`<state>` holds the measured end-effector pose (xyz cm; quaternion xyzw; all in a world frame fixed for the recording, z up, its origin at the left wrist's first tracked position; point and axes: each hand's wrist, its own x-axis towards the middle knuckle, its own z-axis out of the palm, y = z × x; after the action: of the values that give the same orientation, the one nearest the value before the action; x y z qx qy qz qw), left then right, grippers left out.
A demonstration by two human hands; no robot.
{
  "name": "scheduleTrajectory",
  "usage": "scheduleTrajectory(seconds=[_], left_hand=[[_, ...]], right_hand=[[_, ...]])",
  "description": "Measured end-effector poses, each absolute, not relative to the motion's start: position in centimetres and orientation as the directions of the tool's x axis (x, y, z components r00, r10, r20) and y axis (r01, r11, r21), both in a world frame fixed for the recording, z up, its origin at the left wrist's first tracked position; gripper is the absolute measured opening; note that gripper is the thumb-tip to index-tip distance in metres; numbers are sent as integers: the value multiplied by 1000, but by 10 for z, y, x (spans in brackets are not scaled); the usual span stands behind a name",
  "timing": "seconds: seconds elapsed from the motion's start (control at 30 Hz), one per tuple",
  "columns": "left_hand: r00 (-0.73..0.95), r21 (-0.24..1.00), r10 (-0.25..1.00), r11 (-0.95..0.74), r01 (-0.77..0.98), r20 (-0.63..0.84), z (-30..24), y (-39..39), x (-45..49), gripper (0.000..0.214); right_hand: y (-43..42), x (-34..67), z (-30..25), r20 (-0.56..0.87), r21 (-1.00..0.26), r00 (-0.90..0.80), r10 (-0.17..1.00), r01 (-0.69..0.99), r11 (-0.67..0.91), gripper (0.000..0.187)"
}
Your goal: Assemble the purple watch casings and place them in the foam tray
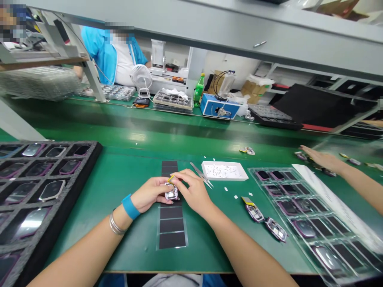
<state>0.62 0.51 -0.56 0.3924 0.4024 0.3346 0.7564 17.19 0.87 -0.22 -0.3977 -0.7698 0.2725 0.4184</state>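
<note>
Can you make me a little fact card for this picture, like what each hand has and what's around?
Left hand: holds a small rounded silver-and-purple device
Right hand: touches the device near its yellow flap
Below hands: strip of black rectangles on clear film
Near right hand: silver metal tweezers; shallow white box holding tiny pieces
Far left: black foam tray holding watch-shaped cases
Far right: clear plastic tray; another person's hand

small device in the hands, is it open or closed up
Open: the small device in the left hand shows bare inner parts, with a yellow strip by its upper edge, at the right hand.
</note>
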Motion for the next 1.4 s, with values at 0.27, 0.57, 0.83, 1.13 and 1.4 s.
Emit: scheduleTrajectory(seconds=[0.27,0.57,0.83,1.13,1.4], left_hand=[[134,830,893,450,-330,-431,-3,16,-7,18],[154,805,869,494,-330,-470,-2,16,-13,22],[165,806,868,496,-324,-468,2,16,-13,23],[164,810,872,489,-323,-462,1,15,-13,22],[137,864,900,436,-250,-415,5,10,-9,28]], right_hand=[[20,163,-16,217,-835,-289,932,440,331,11],[9,153,-18,122,-549,-430,895,722,422,9],[14,149,-21,102,-606,-353,930,720,339,6],[3,154,-27,261,-457,-530,807,669,587,10],[-5,173,-2,574,-671,-302,761,359,649,8]])
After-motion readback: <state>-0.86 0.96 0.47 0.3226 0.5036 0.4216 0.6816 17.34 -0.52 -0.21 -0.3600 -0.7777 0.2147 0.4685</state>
